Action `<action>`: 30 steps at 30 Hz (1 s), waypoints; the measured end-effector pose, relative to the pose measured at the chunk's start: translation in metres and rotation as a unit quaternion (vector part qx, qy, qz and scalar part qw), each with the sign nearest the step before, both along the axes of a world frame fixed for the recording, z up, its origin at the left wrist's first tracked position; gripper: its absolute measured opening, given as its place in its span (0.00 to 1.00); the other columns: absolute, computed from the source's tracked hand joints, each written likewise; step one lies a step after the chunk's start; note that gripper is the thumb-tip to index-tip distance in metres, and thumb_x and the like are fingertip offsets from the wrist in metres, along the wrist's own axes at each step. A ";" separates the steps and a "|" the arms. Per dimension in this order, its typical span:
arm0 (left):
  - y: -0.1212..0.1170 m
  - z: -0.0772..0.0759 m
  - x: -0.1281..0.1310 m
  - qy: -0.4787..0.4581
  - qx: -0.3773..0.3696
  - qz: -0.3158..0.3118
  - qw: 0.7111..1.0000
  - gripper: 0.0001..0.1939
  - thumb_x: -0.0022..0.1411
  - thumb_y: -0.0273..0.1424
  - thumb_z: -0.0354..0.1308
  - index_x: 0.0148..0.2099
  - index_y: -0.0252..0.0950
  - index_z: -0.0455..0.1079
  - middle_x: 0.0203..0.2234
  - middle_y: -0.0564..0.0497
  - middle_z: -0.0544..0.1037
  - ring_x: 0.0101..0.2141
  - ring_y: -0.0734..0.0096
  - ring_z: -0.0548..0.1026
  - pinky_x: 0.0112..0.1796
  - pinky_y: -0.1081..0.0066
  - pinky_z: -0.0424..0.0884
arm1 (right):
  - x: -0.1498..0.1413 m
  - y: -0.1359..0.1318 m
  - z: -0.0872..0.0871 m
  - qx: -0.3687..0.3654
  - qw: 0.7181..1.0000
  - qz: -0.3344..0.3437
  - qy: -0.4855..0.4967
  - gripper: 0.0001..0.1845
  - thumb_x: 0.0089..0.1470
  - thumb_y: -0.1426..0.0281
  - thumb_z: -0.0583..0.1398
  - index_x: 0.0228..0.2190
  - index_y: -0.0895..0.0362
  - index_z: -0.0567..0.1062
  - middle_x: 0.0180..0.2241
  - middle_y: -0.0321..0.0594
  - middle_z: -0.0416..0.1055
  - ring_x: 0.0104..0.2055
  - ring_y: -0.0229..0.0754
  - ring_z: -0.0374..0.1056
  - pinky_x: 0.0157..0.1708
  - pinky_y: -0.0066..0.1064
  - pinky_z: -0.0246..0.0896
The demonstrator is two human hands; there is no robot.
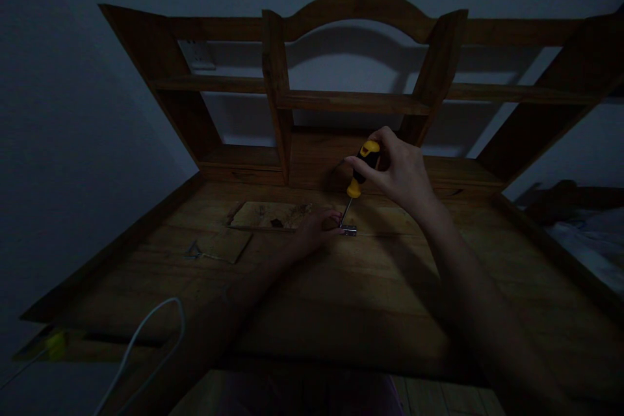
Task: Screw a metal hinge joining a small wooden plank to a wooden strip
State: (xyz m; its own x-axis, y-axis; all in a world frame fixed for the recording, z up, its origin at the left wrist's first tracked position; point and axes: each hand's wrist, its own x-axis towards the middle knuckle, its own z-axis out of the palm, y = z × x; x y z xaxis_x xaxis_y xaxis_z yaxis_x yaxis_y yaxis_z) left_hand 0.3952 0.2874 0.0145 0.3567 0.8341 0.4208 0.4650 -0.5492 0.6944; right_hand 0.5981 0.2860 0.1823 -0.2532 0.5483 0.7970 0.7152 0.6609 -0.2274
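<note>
My right hand (397,166) is closed around the yellow and black handle of a screwdriver (354,187), which is tilted with its tip down. The tip meets a small shiny metal piece (349,230) on the wooden desktop. My left hand (319,226) pinches the left end of that metal piece, beside the screwdriver tip. The exact kind of the metal piece is too small to make out. Just left of my left hand lies a pale wooden board (263,214) with a dark hole or mark in it.
A wooden shelf unit (353,101) rises along the desk's back against the wall. At left lie a thin square board (227,246) and a small metallic thing (194,250). A white cable (178,309) loops over the front left, near a yellow object (55,345).
</note>
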 end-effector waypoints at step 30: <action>0.003 -0.003 -0.002 0.004 0.014 -0.021 1.000 0.14 0.59 0.35 0.67 0.46 0.39 0.74 0.44 0.50 0.80 0.46 0.61 0.77 0.49 0.62 0.73 | -0.013 -0.012 0.000 -0.044 0.995 0.084 -0.028 0.26 0.64 0.54 0.55 0.60 0.50 0.66 0.54 0.45 0.70 0.50 0.51 0.70 0.50 0.43 0.66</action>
State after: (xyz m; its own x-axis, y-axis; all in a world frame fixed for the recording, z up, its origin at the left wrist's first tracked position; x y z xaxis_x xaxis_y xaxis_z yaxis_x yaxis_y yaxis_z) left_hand 0.3937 0.2906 0.0115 0.3943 0.8063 0.4410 0.4461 -0.5874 0.6752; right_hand 0.5854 0.2739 0.1822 -0.3903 0.5616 0.7295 0.6091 0.7517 -0.2528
